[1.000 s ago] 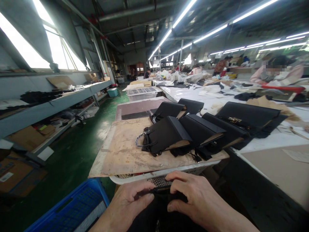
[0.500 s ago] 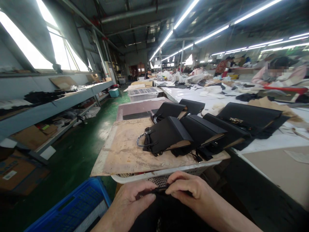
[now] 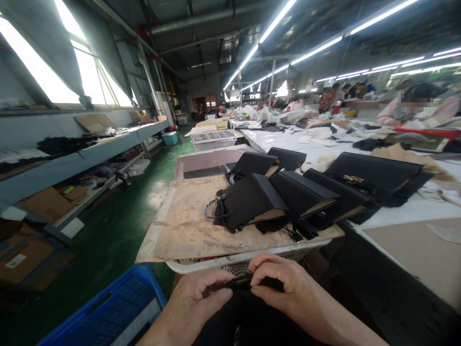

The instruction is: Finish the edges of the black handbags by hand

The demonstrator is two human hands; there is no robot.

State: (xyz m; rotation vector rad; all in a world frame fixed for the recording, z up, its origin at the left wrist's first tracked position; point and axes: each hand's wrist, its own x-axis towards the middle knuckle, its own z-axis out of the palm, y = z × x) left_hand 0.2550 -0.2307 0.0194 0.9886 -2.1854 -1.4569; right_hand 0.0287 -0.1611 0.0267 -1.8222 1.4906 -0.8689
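At the bottom centre, my left hand [image 3: 207, 288] pinches the edge of a black piece of material [image 3: 241, 284], thumb below and fingers above. My right hand [image 3: 279, 281] grips the same edge a short way to the right, its thumb and fingers curled in a pinch. Below the hands the black piece merges with dark surroundings, so its full shape is hidden. A checked cloth [image 3: 236, 269] shows just behind the fingertips. In front lie several black handbags [image 3: 252, 199], one with a wrapped handle [image 3: 209, 207].
A tan board [image 3: 176, 226] rests on a white plastic crate [image 3: 180, 266]. At lower left stands a blue crate [image 3: 108, 307]. To the right, a long white table [image 3: 382, 218] carries scraps. A shelf bench [image 3: 118, 142] runs along the left wall. A person [image 3: 414, 108] sits at far right.
My right hand's fingers have lifted slightly and its thumb has parted a little from them at the edge. My left hand stays almost where it was.
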